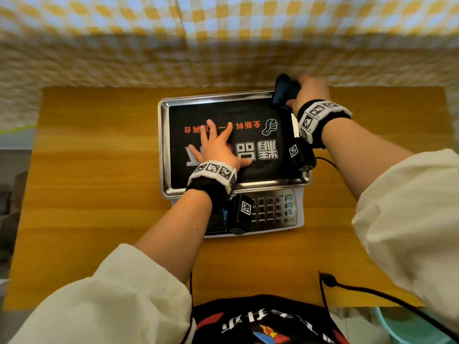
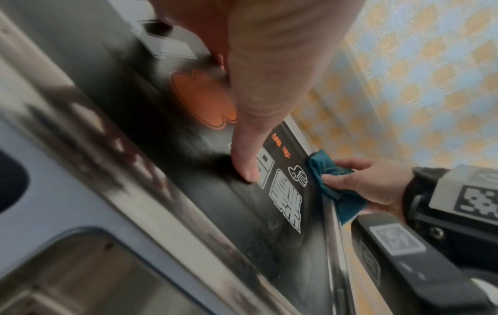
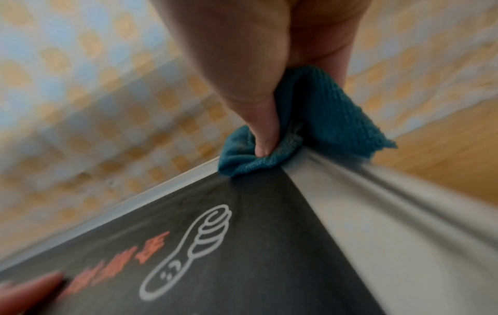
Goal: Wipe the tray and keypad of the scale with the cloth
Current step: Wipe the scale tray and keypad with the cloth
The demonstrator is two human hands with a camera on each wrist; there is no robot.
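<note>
At tray [image 1: 162,145] corner, right hand [image 1: 311,91] bunches teal cloth [image 3: 320,119].

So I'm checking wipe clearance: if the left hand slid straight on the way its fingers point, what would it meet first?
The left hand lies flat on the tray, fingers toward the far rim. It would probably meet that raised rim first, then the checkered cloth backdrop.

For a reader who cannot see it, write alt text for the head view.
A right hand presses a dark teal cloth onto the far right corner of the scale's steel tray; the left hand lies flat on it.
</note>
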